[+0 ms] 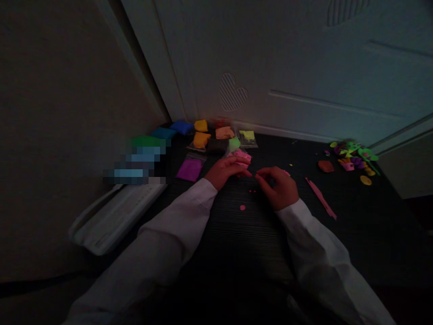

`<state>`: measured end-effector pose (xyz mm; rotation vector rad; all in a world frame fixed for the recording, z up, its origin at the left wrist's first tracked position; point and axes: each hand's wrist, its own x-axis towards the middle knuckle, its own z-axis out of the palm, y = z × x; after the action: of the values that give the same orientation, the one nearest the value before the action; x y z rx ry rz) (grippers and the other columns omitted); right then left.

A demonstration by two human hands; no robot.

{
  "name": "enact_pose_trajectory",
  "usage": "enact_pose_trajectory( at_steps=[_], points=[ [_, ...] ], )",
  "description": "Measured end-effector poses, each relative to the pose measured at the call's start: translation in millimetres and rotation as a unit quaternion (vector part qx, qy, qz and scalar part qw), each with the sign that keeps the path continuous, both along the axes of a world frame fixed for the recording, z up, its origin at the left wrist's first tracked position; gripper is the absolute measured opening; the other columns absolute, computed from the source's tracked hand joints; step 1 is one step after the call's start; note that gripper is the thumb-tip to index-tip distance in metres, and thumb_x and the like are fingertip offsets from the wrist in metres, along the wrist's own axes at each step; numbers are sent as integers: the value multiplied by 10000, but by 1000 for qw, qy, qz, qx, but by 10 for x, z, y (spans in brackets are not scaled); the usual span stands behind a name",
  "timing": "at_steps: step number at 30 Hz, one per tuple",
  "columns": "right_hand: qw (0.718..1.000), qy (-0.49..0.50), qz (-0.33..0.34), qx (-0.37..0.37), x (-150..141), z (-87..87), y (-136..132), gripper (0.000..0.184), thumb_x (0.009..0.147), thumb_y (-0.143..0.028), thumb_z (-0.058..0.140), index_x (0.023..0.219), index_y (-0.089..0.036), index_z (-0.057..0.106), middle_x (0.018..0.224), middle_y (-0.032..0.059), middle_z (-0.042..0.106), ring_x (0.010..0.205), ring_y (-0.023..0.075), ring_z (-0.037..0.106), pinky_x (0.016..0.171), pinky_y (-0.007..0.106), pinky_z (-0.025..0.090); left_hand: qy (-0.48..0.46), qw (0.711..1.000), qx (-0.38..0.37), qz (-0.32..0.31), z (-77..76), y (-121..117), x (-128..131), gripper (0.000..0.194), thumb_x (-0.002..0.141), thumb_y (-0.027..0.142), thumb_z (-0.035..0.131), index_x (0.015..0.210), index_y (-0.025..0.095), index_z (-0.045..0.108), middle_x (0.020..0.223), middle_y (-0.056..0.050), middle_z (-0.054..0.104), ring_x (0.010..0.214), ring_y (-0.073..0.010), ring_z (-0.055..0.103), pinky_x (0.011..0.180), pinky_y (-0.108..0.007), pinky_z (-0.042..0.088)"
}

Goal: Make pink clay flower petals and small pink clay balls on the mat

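My left hand reaches in over a pink lump of modelling clay, with its fingers stretched out and slightly apart. Opposite it, my right hand is closed in a pinch of thumb and forefinger. Whatever sits between those tips is too small to make out. The fingertips of both hands come close together. Below them on the dark table lie a flattened pink clay disc and two tiny pink clay bits. To the right of my right hand rests a pink modelling tool.
Bagged clay stands toward the back: purple, orange, blue and yellow. A white case-like object lies at left. At right are a brown clay piece and colourful clay flowers. A white panel rises behind.
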<state>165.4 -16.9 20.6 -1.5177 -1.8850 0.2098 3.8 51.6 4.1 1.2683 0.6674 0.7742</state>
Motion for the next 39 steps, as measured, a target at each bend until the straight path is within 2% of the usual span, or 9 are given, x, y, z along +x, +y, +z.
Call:
enact_pose_trajectory(
  at_steps=[8, 24, 39],
  points=[
    [1000, 4, 12, 0, -11, -32, 8, 126, 718, -246, 528, 818, -179, 568, 669, -2, 546, 597, 103, 498, 563, 231, 392, 30, 999, 25, -8, 11, -14, -3, 287, 718, 283, 494, 957, 133, 547, 758, -44, 658, 707, -114, 536, 646, -252, 365],
    [999, 24, 28, -16, -45, -47, 7, 143, 702, -239, 551, 834, -182, 547, 679, -7, 525, 610, 98, 484, 569, 226, 390, 29, 999, 32, -23, 34, -20, -4, 258, 732, 280, 486, 946, 152, 553, 750, -21, 642, 682, -100, 517, 650, -245, 358],
    [991, 96, 4, -95, -44, -63, 34, 241, 652, -288, 598, 854, -173, 535, 691, -3, 536, 595, 100, 481, 553, 236, 399, 30, 996, 68, -40, 53, -54, -9, 244, 750, 282, 444, 914, 148, 567, 749, -26, 640, 716, -123, 537, 671, -262, 363]
  ],
)
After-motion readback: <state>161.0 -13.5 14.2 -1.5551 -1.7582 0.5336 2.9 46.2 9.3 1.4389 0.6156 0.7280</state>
